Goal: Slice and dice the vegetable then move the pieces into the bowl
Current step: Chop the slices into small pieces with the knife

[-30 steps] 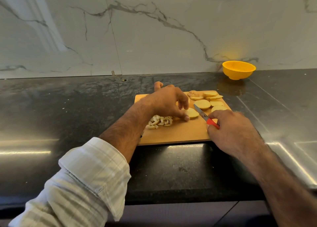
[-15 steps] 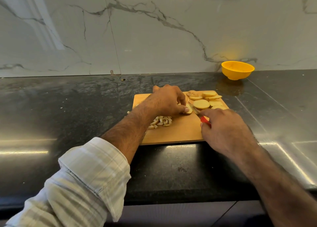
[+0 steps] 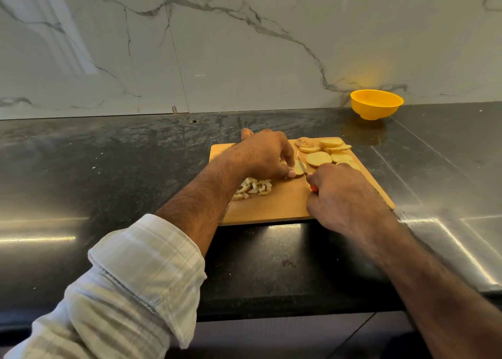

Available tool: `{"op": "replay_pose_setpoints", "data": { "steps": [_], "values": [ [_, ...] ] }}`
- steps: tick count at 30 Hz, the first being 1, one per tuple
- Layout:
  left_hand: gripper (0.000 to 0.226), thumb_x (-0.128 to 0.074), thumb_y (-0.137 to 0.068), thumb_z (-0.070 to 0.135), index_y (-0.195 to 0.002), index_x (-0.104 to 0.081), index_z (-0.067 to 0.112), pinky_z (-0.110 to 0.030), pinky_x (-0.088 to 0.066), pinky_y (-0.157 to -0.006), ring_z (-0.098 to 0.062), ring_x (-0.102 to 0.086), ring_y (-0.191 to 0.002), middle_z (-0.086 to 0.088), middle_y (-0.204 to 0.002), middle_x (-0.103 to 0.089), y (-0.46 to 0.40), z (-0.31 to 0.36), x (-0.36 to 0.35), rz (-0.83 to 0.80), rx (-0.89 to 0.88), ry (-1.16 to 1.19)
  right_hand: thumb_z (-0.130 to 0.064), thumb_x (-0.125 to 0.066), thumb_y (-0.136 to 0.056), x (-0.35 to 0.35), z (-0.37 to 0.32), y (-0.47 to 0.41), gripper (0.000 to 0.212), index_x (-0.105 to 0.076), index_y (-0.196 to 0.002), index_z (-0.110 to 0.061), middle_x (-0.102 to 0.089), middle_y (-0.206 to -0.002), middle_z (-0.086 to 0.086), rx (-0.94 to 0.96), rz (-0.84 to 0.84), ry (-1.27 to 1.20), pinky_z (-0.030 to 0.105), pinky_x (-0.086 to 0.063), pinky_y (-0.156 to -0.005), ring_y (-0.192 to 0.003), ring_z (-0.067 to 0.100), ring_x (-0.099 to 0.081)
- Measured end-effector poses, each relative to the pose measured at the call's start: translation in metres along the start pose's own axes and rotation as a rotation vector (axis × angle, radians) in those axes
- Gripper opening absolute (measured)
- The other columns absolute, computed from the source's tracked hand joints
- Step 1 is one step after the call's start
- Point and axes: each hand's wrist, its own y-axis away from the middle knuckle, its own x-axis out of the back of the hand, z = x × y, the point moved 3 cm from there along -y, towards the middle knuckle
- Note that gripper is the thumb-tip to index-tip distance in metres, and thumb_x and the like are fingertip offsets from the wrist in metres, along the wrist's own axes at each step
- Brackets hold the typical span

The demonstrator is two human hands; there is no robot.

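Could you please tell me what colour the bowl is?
The bowl is yellow-orange, seen in the head view.

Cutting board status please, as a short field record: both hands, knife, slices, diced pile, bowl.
left hand: pinches slice on cutting board
right hand: grips knife, blade at that slice
uncut slices: board's far right
diced pile: under left wrist
bowl: yellow, off board by wall, contents unseen

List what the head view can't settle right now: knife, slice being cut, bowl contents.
- Knife: only a sliver of blade and a bit of red handle show; the right hand covers the rest.
- Slice being cut: mostly under the left hand; cut depth unclear.
- Yellow bowl: its near wall hides the bottom of the inside; contents unknown.
- Diced pile: partly behind the left forearm.
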Motion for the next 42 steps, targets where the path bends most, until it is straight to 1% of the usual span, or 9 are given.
{"op": "replay_pose_setpoints", "data": {
  "steps": [4, 8, 11, 16, 22, 27, 32, 35, 42],
  "values": [
    [0.030, -0.073, -0.093, 0.056, -0.117, -0.075, 0.038, -0.057, -0.022, -0.116, -0.012, -0.052, -0.128, 0.016, -0.128, -0.064, 0.001, 0.000, 0.000, -0.003, 0.004, -0.018, -0.030, -0.066, -0.095, -0.002, 0.005, -0.001, 0.044, -0.064, -0.139, -0.028, -0.063, -0.121, -0.003, 0.014, 0.027, -0.037, 0.027, -0.047, -0.079, -0.098, 0.013, -0.051],
    [0.029, -0.073, -0.093, 0.056, -0.117, -0.075, 0.038, -0.058, -0.020, -0.117, -0.013, -0.051, -0.130, 0.017, -0.120, -0.063, 0.002, 0.001, 0.002, -0.013, 0.011, -0.025, -0.032, -0.061, -0.100, -0.006, 0.009, 0.007, 0.033, -0.068, -0.132, -0.028, -0.067, -0.116, -0.006, 0.028, 0.124, -0.063, 0.025, -0.046, -0.076, -0.095, 0.011, -0.054],
    [0.029, -0.074, -0.093, 0.055, -0.117, -0.074, 0.039, -0.059, -0.019, -0.118, -0.013, -0.052, -0.129, 0.019, -0.114, -0.059, 0.002, 0.002, 0.001, -0.020, 0.016, -0.036, -0.032, -0.063, -0.099, -0.009, 0.004, 0.009, 0.036, -0.066, -0.135, -0.028, -0.064, -0.120, -0.005, 0.017, 0.088, -0.053, 0.025, -0.045, -0.077, -0.096, 0.011, -0.051],
    [0.028, -0.075, -0.092, 0.055, -0.115, -0.076, 0.039, -0.060, -0.020, -0.118, -0.012, -0.051, -0.131, 0.019, -0.127, -0.065, 0.003, 0.003, 0.001, -0.005, 0.002, -0.044, -0.030, -0.068, -0.095, -0.007, -0.003, 0.004, 0.037, -0.066, -0.131, -0.026, -0.060, -0.105, -0.006, -0.017, 0.033, -0.058, 0.026, -0.047, -0.072, -0.089, 0.012, -0.054],
    [0.027, -0.075, -0.094, 0.051, -0.117, -0.076, 0.037, -0.060, -0.020, -0.118, -0.012, -0.050, -0.132, 0.018, -0.128, -0.066, 0.004, 0.006, 0.003, -0.011, 0.008, -0.044, -0.031, -0.070, -0.095, -0.005, -0.011, -0.004, 0.036, -0.061, -0.129, -0.021, -0.054, -0.104, -0.004, -0.005, 0.048, -0.059, 0.030, -0.051, -0.079, -0.094, 0.014, -0.052],
    [0.025, -0.077, -0.093, 0.047, -0.117, -0.077, 0.039, -0.056, -0.022, -0.116, -0.013, -0.048, -0.132, 0.020, -0.111, -0.062, 0.005, -0.001, 0.004, -0.005, 0.022, -0.010, -0.031, -0.066, -0.097, -0.007, 0.000, -0.008, 0.037, -0.066, -0.133, -0.026, -0.063, -0.118, -0.004, -0.014, 0.110, -0.133, 0.027, -0.047, -0.074, -0.098, 0.013, -0.054],
    [0.020, -0.078, -0.092, 0.044, -0.111, -0.077, 0.039, -0.060, -0.020, -0.119, -0.015, -0.044, -0.140, 0.017, -0.135, -0.063, 0.002, -0.004, 0.002, -0.006, -0.004, -0.012, -0.033, -0.066, -0.097, -0.007, 0.000, 0.002, 0.036, -0.067, -0.132, -0.027, -0.064, -0.118, -0.003, 0.003, 0.080, -0.102, 0.027, -0.052, -0.077, -0.100, 0.013, -0.057],
    [0.019, -0.079, -0.093, 0.043, -0.111, -0.078, 0.038, -0.059, -0.023, -0.118, -0.014, -0.046, -0.136, 0.017, -0.130, -0.065, 0.000, -0.004, 0.001, 0.003, -0.019, -0.012, -0.032, -0.066, -0.097, -0.009, -0.004, 0.001, 0.036, -0.067, -0.132, -0.026, -0.064, -0.121, -0.002, -0.005, 0.071, -0.080, 0.027, -0.051, -0.077, -0.100, 0.014, -0.056],
    [0.015, -0.082, -0.091, 0.037, -0.106, -0.081, 0.035, -0.060, -0.023, -0.118, -0.011, -0.052, -0.125, 0.018, -0.117, -0.073, -0.006, -0.006, -0.001, 0.001, -0.023, 0.060, -0.029, -0.069, -0.096, -0.011, -0.005, -0.009, 0.036, -0.068, -0.132, -0.024, -0.059, -0.109, -0.005, 0.002, 0.048, -0.073, 0.025, -0.046, -0.076, -0.096, 0.012, -0.051]
  ]
}}
